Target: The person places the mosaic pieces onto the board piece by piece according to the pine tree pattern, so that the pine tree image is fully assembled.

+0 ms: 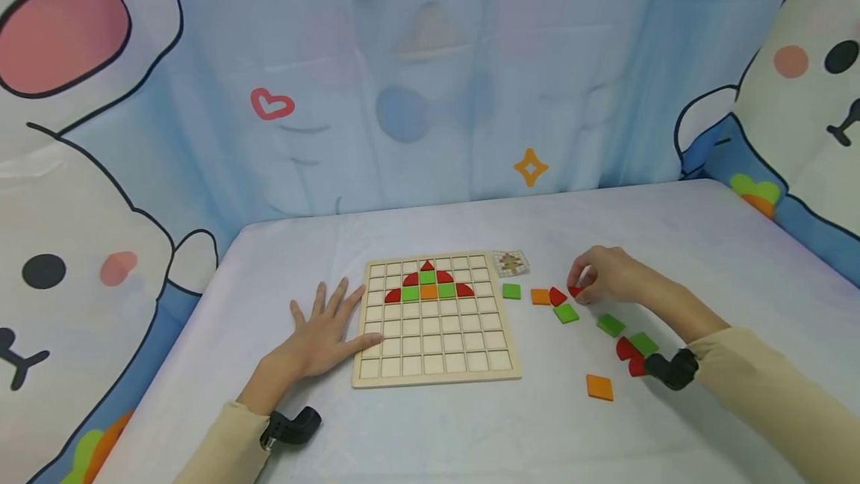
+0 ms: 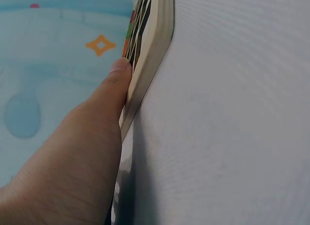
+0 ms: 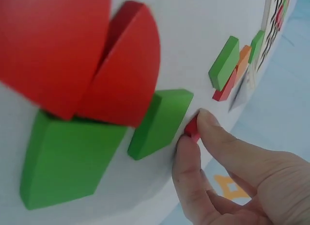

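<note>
My left hand (image 1: 321, 340) lies with fingers spread at the left side of a wooden grid board (image 1: 440, 346). Its thumb (image 2: 114, 82) rests over the board's rim in the left wrist view. On the board's upper half, red, green and orange tiles form a stepped shape, with a red triangle (image 1: 427, 266) at the top. To the right of the board, my right hand (image 1: 614, 275) pinches a small red tile (image 3: 192, 128) between thumb and finger, low over the table. The fingers partly hide the tile, so its full shape cannot be told.
A small pattern card (image 1: 511, 264) lies by the board's upper right corner. Loose on the white table (image 1: 443, 432) are green tiles (image 1: 566, 313), red rounded tiles (image 1: 626, 349) and orange squares (image 1: 600, 387). A printed curtain (image 1: 430, 81) hangs behind.
</note>
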Demonstrator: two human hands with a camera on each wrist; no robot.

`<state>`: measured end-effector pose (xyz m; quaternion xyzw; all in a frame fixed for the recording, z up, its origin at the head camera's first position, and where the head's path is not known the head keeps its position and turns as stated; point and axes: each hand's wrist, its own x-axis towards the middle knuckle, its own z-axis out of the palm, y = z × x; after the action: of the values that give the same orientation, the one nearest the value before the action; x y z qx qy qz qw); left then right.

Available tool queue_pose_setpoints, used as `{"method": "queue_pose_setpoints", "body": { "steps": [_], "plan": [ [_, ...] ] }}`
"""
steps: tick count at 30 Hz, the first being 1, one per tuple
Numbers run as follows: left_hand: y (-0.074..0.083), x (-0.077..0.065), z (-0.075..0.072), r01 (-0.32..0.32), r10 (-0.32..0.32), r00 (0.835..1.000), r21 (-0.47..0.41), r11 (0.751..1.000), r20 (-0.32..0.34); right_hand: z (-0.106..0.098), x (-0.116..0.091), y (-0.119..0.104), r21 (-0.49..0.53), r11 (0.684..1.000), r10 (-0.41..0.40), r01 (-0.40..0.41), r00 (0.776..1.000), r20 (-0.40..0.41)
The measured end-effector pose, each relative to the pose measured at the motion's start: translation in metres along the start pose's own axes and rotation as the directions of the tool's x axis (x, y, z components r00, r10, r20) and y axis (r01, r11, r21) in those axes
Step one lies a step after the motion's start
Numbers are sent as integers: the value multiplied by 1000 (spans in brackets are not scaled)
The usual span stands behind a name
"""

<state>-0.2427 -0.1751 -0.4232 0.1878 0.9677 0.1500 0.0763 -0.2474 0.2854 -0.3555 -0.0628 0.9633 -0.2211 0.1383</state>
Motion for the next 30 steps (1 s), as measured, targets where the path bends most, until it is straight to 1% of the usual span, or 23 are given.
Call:
{"method": "queue_pose_setpoints", "body": {
  "steps": [5, 12, 14, 18, 21, 24, 27, 30],
  "plan": [
    [-1, -1, 0, 1, -1, 1000, -1, 1000, -1, 0, 0, 4, 19, 1000, 9, -9, 1000, 10],
    [2, -1, -2, 0, 0, 1000, -12, 1000, 4, 1, -5, 13, 47, 998, -52, 53, 998, -17],
    [2, -1, -2, 0, 0, 1000, -9, 1000, 4, 2, -7, 13, 58, 997, -55, 57, 998, -29],
    [1, -1, -3, -2, 2, 1000, -3, 1000, 4, 8, -9, 10, 47, 994, -99, 103, 992, -84],
    [1, -1, -3, -2, 2, 1000, -5, 1000, 4, 14, -11, 0, 14, 989, -144, 147, 982, -125],
    [1, -2, -3, 1, -1, 1000, -5, 1000, 5, 19, -13, -17, -19, 983, -184, 184, 970, -161],
    [2, -2, -3, 3, -3, 1000, -2, 1000, 7, 22, -15, -38, -23, 970, -242, 242, 951, -192],
    [2, -1, -3, 3, -3, 1000, 2, 1000, 13, 27, -15, -60, 7, 948, -309, 317, 929, -204]
  ]
}}
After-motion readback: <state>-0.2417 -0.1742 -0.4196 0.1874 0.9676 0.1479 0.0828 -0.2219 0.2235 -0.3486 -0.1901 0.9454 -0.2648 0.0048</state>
